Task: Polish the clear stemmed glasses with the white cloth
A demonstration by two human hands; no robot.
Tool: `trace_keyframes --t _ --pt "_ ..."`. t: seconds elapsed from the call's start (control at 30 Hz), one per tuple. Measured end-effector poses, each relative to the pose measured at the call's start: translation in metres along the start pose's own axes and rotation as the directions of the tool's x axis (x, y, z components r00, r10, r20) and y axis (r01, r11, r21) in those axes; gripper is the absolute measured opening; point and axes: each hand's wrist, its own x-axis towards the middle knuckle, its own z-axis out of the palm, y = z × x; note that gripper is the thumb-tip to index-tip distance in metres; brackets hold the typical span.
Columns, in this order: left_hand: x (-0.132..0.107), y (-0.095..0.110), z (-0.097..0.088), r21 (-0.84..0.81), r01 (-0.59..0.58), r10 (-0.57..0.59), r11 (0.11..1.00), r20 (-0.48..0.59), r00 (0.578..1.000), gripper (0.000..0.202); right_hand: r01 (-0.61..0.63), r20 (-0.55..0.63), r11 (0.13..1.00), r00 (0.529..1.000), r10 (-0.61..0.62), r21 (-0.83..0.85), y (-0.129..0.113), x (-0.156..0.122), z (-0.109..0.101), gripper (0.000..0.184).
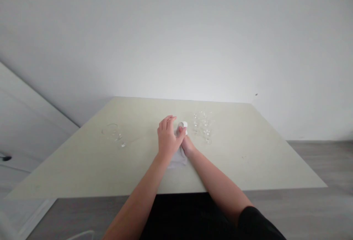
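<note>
My left hand and my right hand meet over the middle of a pale table. Between them they grip a white cloth, which hangs down toward the tabletop. The cloth is bunched at the top around something small that I cannot make out. My left hand covers it from the left with fingers curled over. My right hand is mostly hidden behind the left and the cloth.
Two or three clear stemmed glasses stand close to the right of my hands. One clear glass stands alone at the left of the table. A white wall rises behind the table's far edge. Grey floor shows on the right.
</note>
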Motion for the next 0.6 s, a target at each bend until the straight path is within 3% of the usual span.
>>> trace_keyframes --t 0.1,0.2,0.3,0.4,0.53,0.6 --pt "-0.010 -0.017 -0.017 0.126 0.016 -0.026 0.992 0.073 0.997 0.036 -0.212 0.054 0.945 0.977 0.205 0.248 -0.003 -0.008 -0.002 0.070" --pt "-0.014 -0.027 -0.019 0.132 0.011 -0.039 0.991 0.214 0.976 0.010 -0.317 0.166 0.878 0.947 0.274 0.359 -0.006 -0.010 0.004 0.066" --pt "-0.013 -0.028 -0.017 0.115 0.048 -0.081 0.992 0.300 0.951 0.014 -0.382 0.224 0.839 0.922 0.316 0.388 -0.003 -0.012 0.010 0.064" --pt "-0.013 -0.029 -0.017 0.110 0.143 -0.173 0.984 0.345 0.923 0.013 -0.360 0.220 0.844 0.930 0.293 0.398 0.000 -0.012 0.010 0.068" --pt "-0.015 -0.031 -0.021 0.118 0.276 -0.299 0.954 0.458 0.838 0.018 -0.277 0.176 0.891 0.958 0.227 0.359 0.006 -0.008 0.005 0.072" --pt "-0.014 -0.030 -0.024 0.094 0.271 -0.284 0.958 0.432 0.856 0.014 -0.204 0.137 0.934 0.976 0.170 0.293 0.011 -0.005 0.003 0.070"
